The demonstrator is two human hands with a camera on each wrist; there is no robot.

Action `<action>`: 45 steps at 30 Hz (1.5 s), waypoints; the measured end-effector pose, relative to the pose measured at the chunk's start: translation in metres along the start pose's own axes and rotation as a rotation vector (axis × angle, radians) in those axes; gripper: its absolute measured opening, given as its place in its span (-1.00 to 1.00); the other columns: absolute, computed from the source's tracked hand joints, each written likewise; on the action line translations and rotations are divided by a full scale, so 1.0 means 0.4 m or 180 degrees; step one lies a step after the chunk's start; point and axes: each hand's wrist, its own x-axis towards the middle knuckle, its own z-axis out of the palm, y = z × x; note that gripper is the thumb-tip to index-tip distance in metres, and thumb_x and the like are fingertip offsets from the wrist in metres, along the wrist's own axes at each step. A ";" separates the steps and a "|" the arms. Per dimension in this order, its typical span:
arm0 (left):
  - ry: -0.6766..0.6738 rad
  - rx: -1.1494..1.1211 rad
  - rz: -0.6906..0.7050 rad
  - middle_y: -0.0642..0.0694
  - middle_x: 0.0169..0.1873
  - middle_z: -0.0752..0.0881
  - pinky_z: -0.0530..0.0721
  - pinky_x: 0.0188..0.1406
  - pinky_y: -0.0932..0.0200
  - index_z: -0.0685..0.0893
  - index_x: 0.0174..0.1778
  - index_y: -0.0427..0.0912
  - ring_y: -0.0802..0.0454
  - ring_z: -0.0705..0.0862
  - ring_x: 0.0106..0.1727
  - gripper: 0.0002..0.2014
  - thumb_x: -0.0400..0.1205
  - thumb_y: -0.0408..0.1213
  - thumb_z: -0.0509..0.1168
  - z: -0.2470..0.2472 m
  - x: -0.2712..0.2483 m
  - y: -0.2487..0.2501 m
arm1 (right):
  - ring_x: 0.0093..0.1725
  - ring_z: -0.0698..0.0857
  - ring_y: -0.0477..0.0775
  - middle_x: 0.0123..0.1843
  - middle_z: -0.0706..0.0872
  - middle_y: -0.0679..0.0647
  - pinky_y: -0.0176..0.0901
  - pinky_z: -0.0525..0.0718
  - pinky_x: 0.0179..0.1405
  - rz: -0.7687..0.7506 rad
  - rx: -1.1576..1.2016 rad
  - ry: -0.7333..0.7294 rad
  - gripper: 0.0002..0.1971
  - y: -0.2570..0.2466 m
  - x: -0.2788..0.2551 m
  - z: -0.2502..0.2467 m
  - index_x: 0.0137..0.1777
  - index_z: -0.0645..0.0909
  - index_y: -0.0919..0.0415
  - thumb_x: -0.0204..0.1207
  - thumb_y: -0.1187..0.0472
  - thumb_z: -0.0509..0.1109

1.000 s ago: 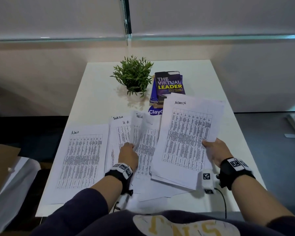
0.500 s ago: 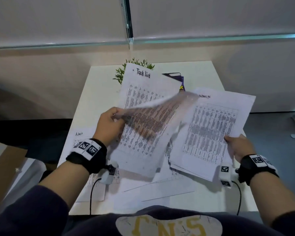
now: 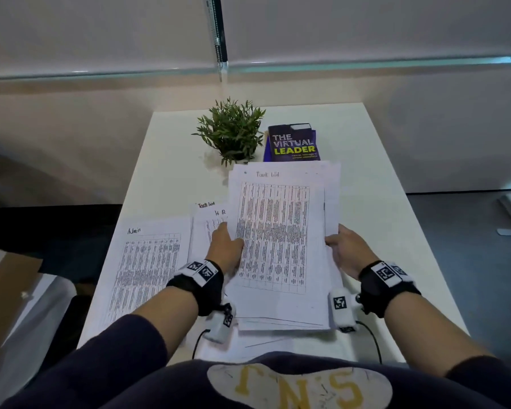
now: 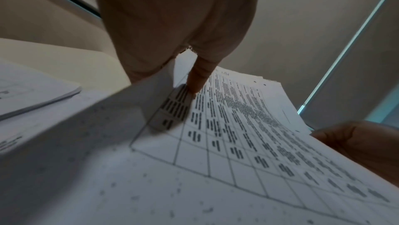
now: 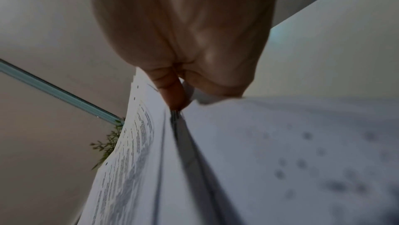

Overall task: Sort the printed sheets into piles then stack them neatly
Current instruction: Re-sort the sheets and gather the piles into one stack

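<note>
Above the worktop [image 3: 366,178], Task List bundle [image 3: 278,240] is pinched by left hand [image 3: 226,250] and right hand [image 3: 347,249]; loose lower sheets could slip, fanning out.

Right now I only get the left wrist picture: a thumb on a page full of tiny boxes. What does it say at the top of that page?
Observer: In the head view, the top sheet has "Task list" handwritten at its top.
Operator: Is the other hand really holding it too?
Observer: Yes. The right wrist view shows the right hand pinching the edge of the bundle, which is several sheets thick.
Operator: What's that flat pile on my left?
Observer: The head view shows it is the pile marked "Admin", and neither hand touches it.
</note>
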 end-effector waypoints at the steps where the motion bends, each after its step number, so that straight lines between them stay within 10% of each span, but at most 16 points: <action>1: -0.0032 -0.0013 -0.0059 -0.01 0.21 0.52 0.48 0.01 0.27 0.43 0.34 -0.15 0.00 0.50 0.14 -0.70 0.70 -0.43 0.15 0.005 0.001 -0.006 | 0.28 0.65 0.23 0.25 0.66 0.24 -0.29 0.50 0.21 -0.0085 -0.0010 -0.0012 -0.64 0.003 -0.004 0.003 0.26 0.71 0.41 0.60 0.56 0.17; 5: -0.0164 -0.0069 -0.0099 0.16 -0.16 0.43 0.43 -0.55 0.63 0.27 0.42 -0.05 0.26 0.43 -0.26 -0.60 0.73 -0.52 0.05 0.025 -0.006 -0.015 | 0.27 0.71 0.08 0.27 0.74 0.06 0.02 0.53 0.43 0.0181 0.0164 -0.0062 -0.45 -0.004 -0.006 0.024 0.37 0.64 0.09 0.64 -0.30 0.18; 8: -0.0227 -0.0278 -0.0218 0.08 -0.24 0.46 0.45 -0.68 0.45 0.10 0.62 -0.05 0.15 0.41 -0.44 -0.44 0.73 -0.49 0.07 0.035 0.007 -0.031 | -0.26 0.73 -0.10 -0.33 0.77 -0.17 -0.20 0.68 -0.15 0.0022 -0.0056 -0.0357 -0.70 -0.001 -0.010 0.031 0.36 0.56 0.16 0.70 0.09 0.32; 11: -0.0197 -0.0106 -0.0314 -0.10 -0.09 0.59 0.60 -0.37 0.21 0.27 0.53 -0.16 0.02 0.58 -0.30 -0.54 0.70 -0.42 0.16 0.034 0.030 -0.077 | 0.19 0.69 0.05 0.14 0.75 -0.07 0.00 0.60 0.32 -0.0122 -0.0264 -0.0216 -0.60 0.003 -0.014 0.016 0.47 0.50 0.15 0.65 0.38 0.30; 13: 0.0046 0.0598 -0.0348 -0.21 0.29 0.54 0.65 0.10 0.05 0.36 0.53 -0.25 -0.10 0.64 0.15 -0.50 0.66 -0.29 0.26 0.023 0.045 -0.133 | 0.29 0.58 0.18 0.26 0.66 0.10 0.07 0.48 0.40 -0.0021 -0.0146 -0.0032 -0.57 0.013 -0.009 -0.007 0.47 0.49 0.19 0.62 0.45 0.28; 19: 0.0245 0.2273 -0.0708 -0.33 0.64 0.03 0.34 0.52 -0.10 0.16 0.62 -0.22 -0.27 0.14 0.62 -0.30 0.65 -0.08 0.33 0.039 0.063 -0.276 | 0.38 0.61 0.24 0.37 0.68 0.13 0.29 0.45 0.51 0.0172 -0.0186 0.0127 -0.54 0.059 0.026 -0.070 0.49 0.50 0.13 0.59 0.35 0.32; 34: 0.0314 0.1285 -0.0773 -0.30 0.42 0.26 0.58 0.34 0.03 0.01 0.65 -0.05 -0.20 0.48 0.34 0.06 0.35 -0.51 0.52 0.100 0.088 -0.241 | 0.41 0.59 0.25 0.44 0.62 0.21 0.15 0.46 0.50 0.0357 0.0635 0.0499 -0.56 0.030 0.025 -0.090 0.53 0.44 0.36 0.66 0.51 0.25; 38: 0.0437 0.0641 -0.0433 -0.32 0.42 0.49 0.71 -0.21 0.06 -0.02 0.66 -0.04 -0.12 0.70 -0.03 -0.11 0.54 -0.53 0.36 0.085 0.074 -0.210 | 0.13 0.66 0.17 0.27 0.68 0.18 -0.05 0.59 0.18 0.0413 0.0762 0.0613 -0.59 0.033 0.021 -0.109 0.51 0.44 0.40 0.66 0.50 0.26; 42: 0.0307 0.0828 0.0040 -0.10 -0.25 0.72 0.68 -0.42 0.16 0.66 0.03 -0.20 0.06 0.61 -0.40 -0.87 0.64 -0.40 0.24 0.092 0.047 -0.149 | 0.27 0.62 0.20 0.38 0.61 0.21 0.03 0.54 0.33 0.0439 0.0911 0.0731 -0.60 0.029 0.017 -0.129 0.48 0.44 0.41 0.66 0.52 0.25; 45: -0.0031 0.0952 0.0356 -0.09 -0.38 0.68 0.66 -0.41 0.10 0.60 -0.32 -0.14 0.04 0.59 -0.45 -0.78 0.66 -0.34 0.23 0.126 0.026 -0.134 | 0.31 0.60 0.22 0.36 0.62 0.24 -0.03 0.62 0.14 0.0430 0.0947 0.0787 -0.60 0.026 0.014 -0.144 0.48 0.44 0.43 0.65 0.54 0.23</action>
